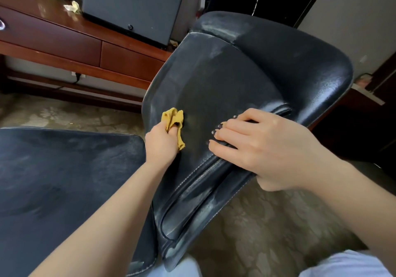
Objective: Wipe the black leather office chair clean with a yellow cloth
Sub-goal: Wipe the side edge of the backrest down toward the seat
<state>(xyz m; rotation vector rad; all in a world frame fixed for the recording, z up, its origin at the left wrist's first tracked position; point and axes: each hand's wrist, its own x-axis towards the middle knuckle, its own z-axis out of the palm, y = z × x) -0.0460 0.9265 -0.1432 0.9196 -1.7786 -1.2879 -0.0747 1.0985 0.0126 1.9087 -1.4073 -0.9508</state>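
Gripping a bunched yellow cloth (174,118), the left hand (161,142) has its fingers curled tight round the fabric and presses it against the black leather of the chair (225,79). A tail of cloth hangs below the fist. The cloth sits on the wide flat panel of the chair, near that panel's left edge.

The right hand (264,147) is just to the right on the same panel. Its fingers (225,136) are bent over a stitched ridge in the leather and its thumb is tucked under the panel's lower edge, so it clasps the chair there. Both forearms are bare.

The chair is tilted, its rounded top pointing up and to the right. Pale dusty streaks show along its upper rim and lower seam. Another black leather cushion (64,180) lies at lower left, touching the panel; whether it is part of the same chair I cannot tell.

Beneath is a patterned carpet (257,223). Behind stands a glossy wooden cabinet (53,38) with drawers, carrying a grey box (132,4) and a crumpled white scrap (72,7).
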